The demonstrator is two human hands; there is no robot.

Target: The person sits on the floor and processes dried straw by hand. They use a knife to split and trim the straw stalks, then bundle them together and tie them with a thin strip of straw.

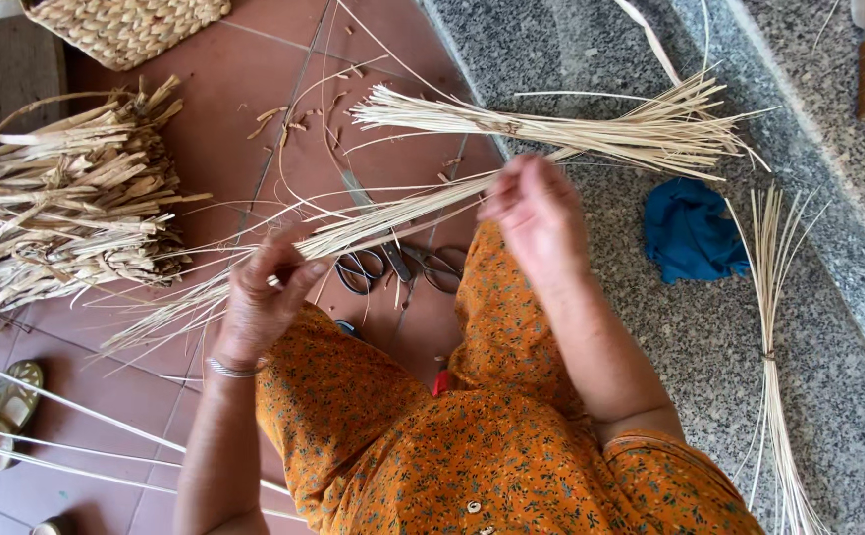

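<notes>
A bundle of pale straw strips (373,220) is held just above the scissors (398,267), pinched by left hand (264,297) and right hand (532,203); strips are best kept taut and aligned.

No pkgs, labels, signs or screens.

Soft, even daylight is seen throughout; shadows are faint. Slight motion blur is noted on the right hand (537,213).

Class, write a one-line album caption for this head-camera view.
Both hands, left hand and right hand, grip a bundle of pale reed strips above scissors on the tiled floor.
</notes>
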